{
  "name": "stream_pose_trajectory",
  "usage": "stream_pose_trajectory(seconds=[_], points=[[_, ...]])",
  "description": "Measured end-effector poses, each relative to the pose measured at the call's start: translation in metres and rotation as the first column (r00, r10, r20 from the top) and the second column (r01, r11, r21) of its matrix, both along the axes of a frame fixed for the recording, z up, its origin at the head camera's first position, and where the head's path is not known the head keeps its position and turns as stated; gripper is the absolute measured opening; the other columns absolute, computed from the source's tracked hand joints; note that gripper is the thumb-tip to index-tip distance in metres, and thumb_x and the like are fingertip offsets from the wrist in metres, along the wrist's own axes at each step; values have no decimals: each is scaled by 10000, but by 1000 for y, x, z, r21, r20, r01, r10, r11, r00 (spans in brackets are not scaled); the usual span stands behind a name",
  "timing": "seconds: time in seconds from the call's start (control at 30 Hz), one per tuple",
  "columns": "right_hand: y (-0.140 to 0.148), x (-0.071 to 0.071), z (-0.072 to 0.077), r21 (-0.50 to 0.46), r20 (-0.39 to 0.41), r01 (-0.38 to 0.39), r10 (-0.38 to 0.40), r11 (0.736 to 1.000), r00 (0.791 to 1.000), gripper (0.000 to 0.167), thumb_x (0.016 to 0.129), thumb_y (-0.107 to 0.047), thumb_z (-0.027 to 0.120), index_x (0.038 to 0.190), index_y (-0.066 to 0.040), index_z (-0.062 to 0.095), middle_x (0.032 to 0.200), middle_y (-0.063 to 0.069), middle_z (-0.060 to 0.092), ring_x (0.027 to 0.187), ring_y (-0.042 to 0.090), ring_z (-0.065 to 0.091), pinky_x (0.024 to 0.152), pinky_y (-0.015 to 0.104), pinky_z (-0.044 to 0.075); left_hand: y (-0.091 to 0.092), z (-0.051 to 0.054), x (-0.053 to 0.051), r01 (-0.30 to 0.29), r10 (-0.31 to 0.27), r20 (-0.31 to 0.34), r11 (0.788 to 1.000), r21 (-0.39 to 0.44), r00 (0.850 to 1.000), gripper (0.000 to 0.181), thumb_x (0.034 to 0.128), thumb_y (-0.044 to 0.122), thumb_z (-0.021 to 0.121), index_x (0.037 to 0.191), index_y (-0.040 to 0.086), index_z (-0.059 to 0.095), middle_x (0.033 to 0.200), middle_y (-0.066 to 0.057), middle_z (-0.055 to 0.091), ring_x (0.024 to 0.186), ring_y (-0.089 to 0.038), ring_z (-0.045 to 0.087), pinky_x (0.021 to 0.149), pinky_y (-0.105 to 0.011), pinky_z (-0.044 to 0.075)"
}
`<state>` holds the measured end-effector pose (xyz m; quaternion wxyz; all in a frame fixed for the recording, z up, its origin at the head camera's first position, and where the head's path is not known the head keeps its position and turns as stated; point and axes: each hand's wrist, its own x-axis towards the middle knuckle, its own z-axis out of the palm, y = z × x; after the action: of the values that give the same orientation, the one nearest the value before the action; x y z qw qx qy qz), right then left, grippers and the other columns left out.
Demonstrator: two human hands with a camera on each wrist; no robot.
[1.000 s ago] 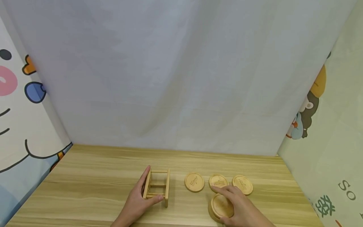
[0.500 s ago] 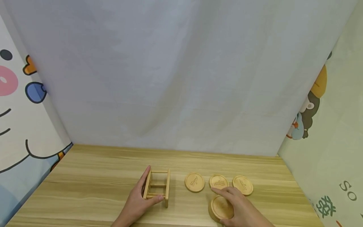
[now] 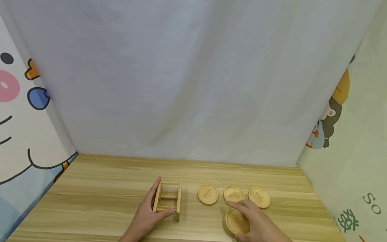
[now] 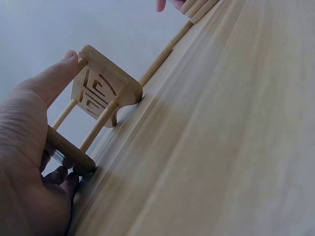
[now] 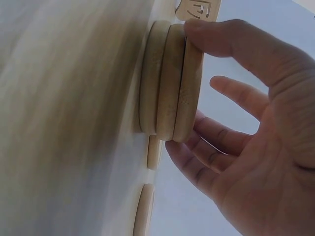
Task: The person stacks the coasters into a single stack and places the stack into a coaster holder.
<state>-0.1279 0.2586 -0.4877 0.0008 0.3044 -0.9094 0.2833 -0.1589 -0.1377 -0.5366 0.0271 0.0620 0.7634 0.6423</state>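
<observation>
My left hand (image 3: 145, 215) grips a small wooden coaster holder (image 3: 179, 201) with two side panels joined by dowels. In the left wrist view, the thumb lies along a dowel of the holder (image 4: 106, 86), while the curled fingers are at the near panel, beside the table. Across the table, my right hand (image 3: 258, 223) holds the edge of a stack of round wooden coasters (image 3: 237, 222). Three stacked coasters (image 5: 170, 83) show in the right wrist view, the thumb tip on the top one's rim and fingertips at its other side.
Three loose coasters lie in a row behind the stack: a left one (image 3: 207, 194), a middle one (image 3: 232, 194) and a right one (image 3: 259, 198). They rest on the wood-grain table (image 3: 105, 188). A pale curtain (image 3: 181, 84) hangs behind, with printed panels at both sides.
Both hands stay in place. The right hand has barely moved on the coaster stack, and the left hand keeps its grip on the holder.
</observation>
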Motion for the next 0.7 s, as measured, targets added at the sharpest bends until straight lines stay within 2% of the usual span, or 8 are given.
stream_pose_trajectory(seconds=[0.17,0.47,0.57,0.7], points=[[1,0,-1,8,-22,0,0,1000,1000,957,759,-190,1031,1606,-110,592,1300,-6,644,1132,106,580,854,316,554,1,0,0,-3,3,11,1000,-1,1000,1150,918,257,953,1795,316,212,1782,-215,315,1545,-427,474,1136,-505,536],[1,0,-3,18,-70,-11,12,1000,997,957,760,-183,1033,1607,-113,593,1316,5,639,1156,138,597,904,348,578,1,1,1,-5,5,16,1000,-8,1000,1146,921,275,950,1795,326,209,1793,-212,291,1563,-442,448,1171,-586,496],[2,0,-4,18,-90,-20,22,1000,996,958,759,-177,1033,1606,-108,592,1315,8,637,1153,138,597,904,350,579,1,2,1,-4,4,16,1000,-2,1000,1146,919,265,952,1794,323,214,1788,-221,300,1551,-440,463,1157,-571,513],[2,1,-3,10,-59,-25,25,1000,998,960,777,-196,1032,1618,-105,578,1327,6,626,1162,135,594,911,347,578,2,2,1,-6,6,24,1000,11,1000,1147,914,251,955,1793,323,220,1776,-224,327,1529,-425,492,1124,-527,546]])
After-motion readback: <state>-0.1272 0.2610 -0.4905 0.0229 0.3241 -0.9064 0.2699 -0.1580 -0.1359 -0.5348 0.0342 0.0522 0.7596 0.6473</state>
